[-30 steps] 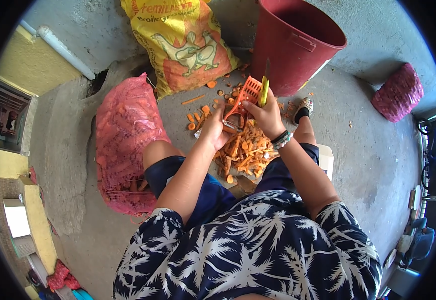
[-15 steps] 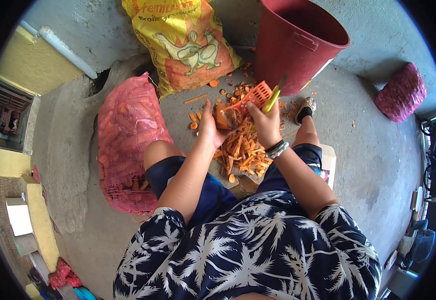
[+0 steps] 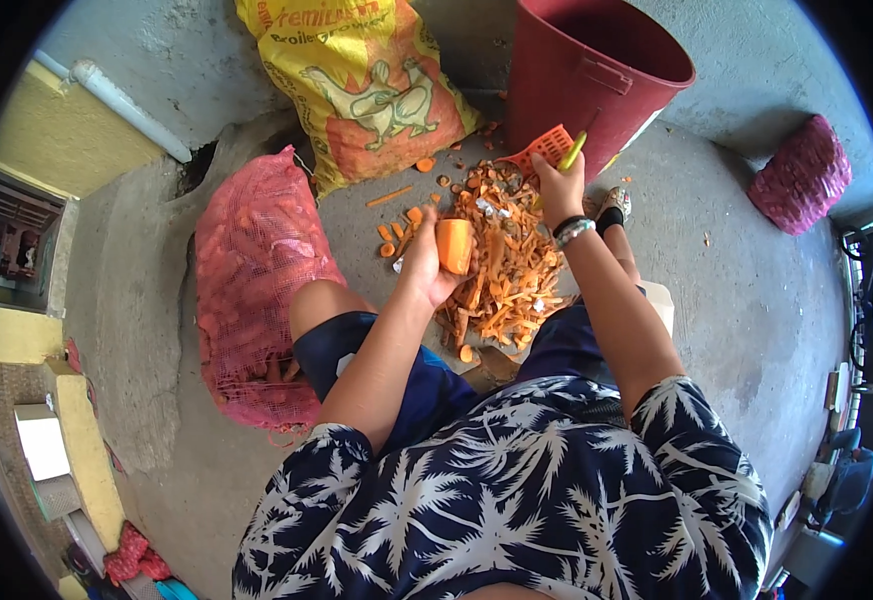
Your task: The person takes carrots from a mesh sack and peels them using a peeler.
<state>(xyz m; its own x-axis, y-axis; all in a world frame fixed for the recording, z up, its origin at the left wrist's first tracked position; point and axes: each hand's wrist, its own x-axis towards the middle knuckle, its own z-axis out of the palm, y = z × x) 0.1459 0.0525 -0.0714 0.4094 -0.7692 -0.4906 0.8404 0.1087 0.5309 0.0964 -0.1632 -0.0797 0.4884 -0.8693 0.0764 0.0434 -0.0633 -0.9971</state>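
Note:
My left hand (image 3: 427,268) is wrapped round a thick carrot piece (image 3: 455,246), its bright orange side facing up. Farther forward and to the right, my right hand (image 3: 560,190) grips a knife with a yellow-green handle (image 3: 574,150), its thin dark blade pointing toward the bin. Together with it moves an orange slotted plastic tool (image 3: 545,150); how the fingers hold it is hidden. Between my legs lies a heap of carrot peelings (image 3: 510,262), some brown, some bright orange. Several cut carrot ends (image 3: 399,232) lie on the floor near my left hand.
A pink mesh sack of carrots (image 3: 262,285) leans by my left leg. A yellow and orange printed sack (image 3: 367,95) and a tall red bin (image 3: 592,85) stand ahead against the wall. Another purple-pink mesh sack (image 3: 803,178) sits far right.
My right hand, with the knife and slotted tool, has moved forward and right, away from the carrot piece. The piece has turned in my left hand, now showing a bright orange side.

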